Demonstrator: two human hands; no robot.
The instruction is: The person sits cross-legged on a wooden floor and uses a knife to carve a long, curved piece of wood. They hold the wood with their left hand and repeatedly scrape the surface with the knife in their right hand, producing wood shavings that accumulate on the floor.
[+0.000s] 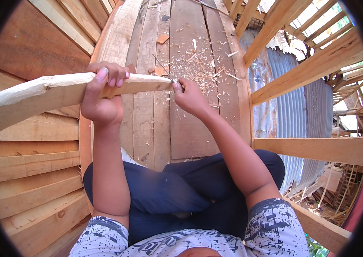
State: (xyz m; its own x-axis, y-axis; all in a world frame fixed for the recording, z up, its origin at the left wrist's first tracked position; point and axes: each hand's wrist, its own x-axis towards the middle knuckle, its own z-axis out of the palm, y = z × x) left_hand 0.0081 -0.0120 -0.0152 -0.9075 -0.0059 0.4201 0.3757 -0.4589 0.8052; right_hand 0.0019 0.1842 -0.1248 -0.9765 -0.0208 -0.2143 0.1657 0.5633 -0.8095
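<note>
A long, curved piece of pale wood reaches in from the left edge and narrows toward the middle. Its upper face looks whittled and uneven. My left hand is wrapped round it, thumb on the near side and fingers over the top. At the narrow tip, my right hand is closed on a knife, whose thin dark blade points up and to the left. The knife's handle is mostly hidden in my fist. The blade's base meets the end of the wood, or lies just beside it.
Wood shavings litter the plank floor ahead of my crossed legs. Small orange-brown scraps lie among them. A plank wall rises at left. To the right stand wooden beams and corrugated metal sheets.
</note>
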